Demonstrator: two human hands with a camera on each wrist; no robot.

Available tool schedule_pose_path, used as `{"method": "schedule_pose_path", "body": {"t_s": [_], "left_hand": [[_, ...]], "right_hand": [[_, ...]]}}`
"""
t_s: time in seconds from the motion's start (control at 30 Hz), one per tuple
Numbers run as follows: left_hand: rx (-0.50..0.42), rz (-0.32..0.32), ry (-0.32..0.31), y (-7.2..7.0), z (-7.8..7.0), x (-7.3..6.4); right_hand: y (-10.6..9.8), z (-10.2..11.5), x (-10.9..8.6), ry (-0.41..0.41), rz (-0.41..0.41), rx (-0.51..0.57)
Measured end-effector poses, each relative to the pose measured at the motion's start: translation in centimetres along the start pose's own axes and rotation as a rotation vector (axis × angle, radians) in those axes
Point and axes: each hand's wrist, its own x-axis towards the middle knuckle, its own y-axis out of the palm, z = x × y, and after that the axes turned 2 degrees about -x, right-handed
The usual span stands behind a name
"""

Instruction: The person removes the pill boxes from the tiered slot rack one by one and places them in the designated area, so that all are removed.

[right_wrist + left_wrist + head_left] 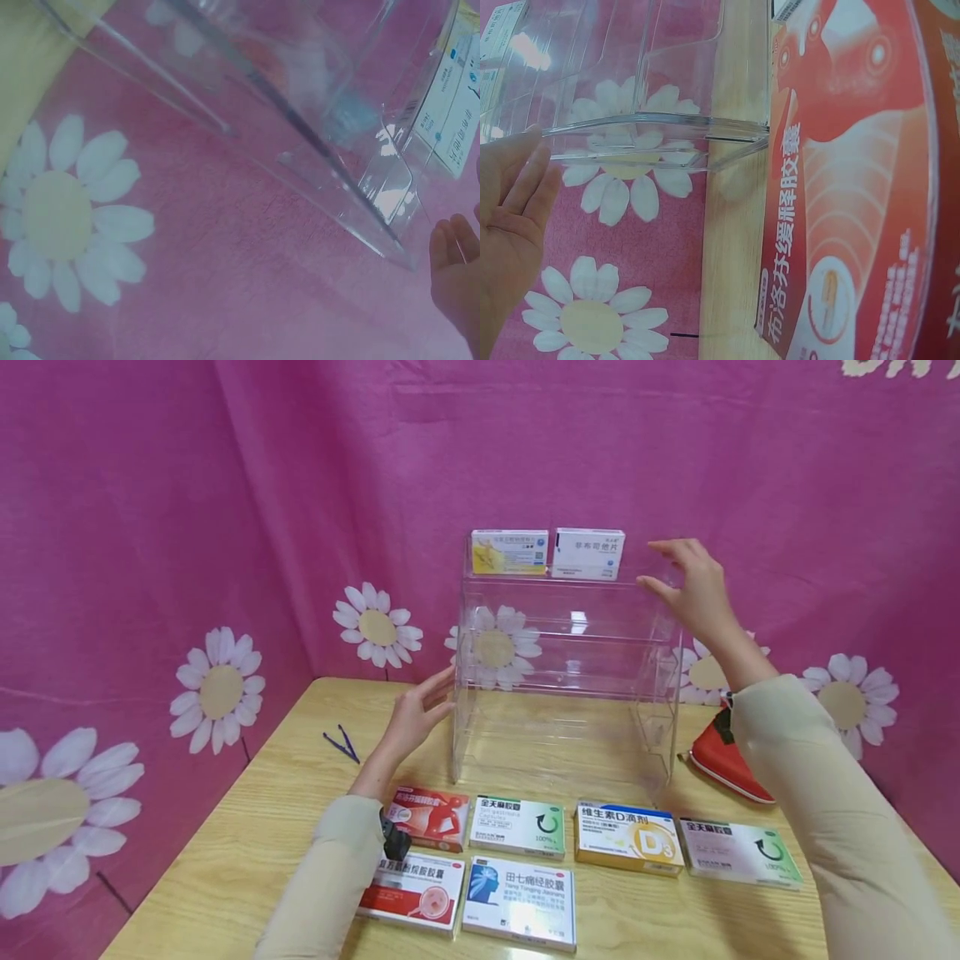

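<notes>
A clear plastic tiered display stand (570, 681) rises from the table. On its top tier stand a yellow-and-white medicine box (510, 553) and a white medicine box (588, 555), side by side. My right hand (693, 589) is raised by the stand's upper right corner, just right of the white box. Its thumb and fingers are apart with nothing between them. Lower down, my left hand (420, 714) is at the stand's left side, fingers extended. In the left wrist view, the fingertips of that hand (514, 202) meet the clear side edge.
In front of the stand lie several medicine boxes, among them a red box (429, 818), a vitamin D box (628, 837) and a blue-and-white box (519, 903). Blue tweezers (342, 744) lie at left, a red pouch (727, 764) at right. Pink flowered cloth hangs behind.
</notes>
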Motion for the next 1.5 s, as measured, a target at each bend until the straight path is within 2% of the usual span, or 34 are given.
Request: {"method": "schedule_pose_path", "body": {"t_s": [0.3, 0.53, 0.93, 1.2, 1.5], "left_hand": [[0.02, 0.0, -0.003, 0.0, 0.0, -0.1], [0.017, -0.004, -0.003, 0.0, 0.0, 0.0], [0.02, -0.003, -0.012, 0.1, 0.1, 0.1], [0.013, 0.001, -0.005, 0.2, 0.0, 0.2], [0.029, 0.005, 0.002, 0.4, 0.0, 0.2]], "right_hand": [[2.1, 1.0, 3.8, 0.054, 0.114, -0.017], [3.0, 1.5, 5.1, 0.096, 0.172, -0.045], [3.7, 2.1, 4.9, 0.13, 0.102, -0.138], [3.7, 1.9, 5.0, 0.101, 0.051, -0.108], [3.0, 2.0, 5.2, 0.073, -0.051, -0.073]]}}
